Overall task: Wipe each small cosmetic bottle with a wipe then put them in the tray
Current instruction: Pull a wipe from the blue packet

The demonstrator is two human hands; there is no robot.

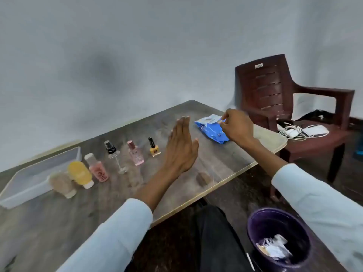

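A: What is seen nearest?

B: A purple bin (279, 238) with crumpled white scraps inside is found at the near right, beside the wooden table (59, 222). Light sleeves are seen on both forearms.

A: And the bottles?

B: Six are lined up on the table, left to right and near to far: a beige bottle (62, 184), a yellow bottle (80, 174), a coral-pink bottle (97, 167), a clear spray bottle (115, 157), a pale pink bottle (136, 155) and a yellow nail polish (154, 147). A clear plastic tray (25, 185) is set just left of them; nothing is seen in it.

A: The hands?

B: The left hand (181, 146) is held flat over the table, fingers straight and together, nothing gripped. Farther right, the right hand (235, 127) is pinched shut on the flap of the blue wipes pack (211, 128), which lies on the table's far right.

A: Beyond that?

B: A brown plastic chair (275, 99) is seen, with white cables (294, 131) piled on its seat.
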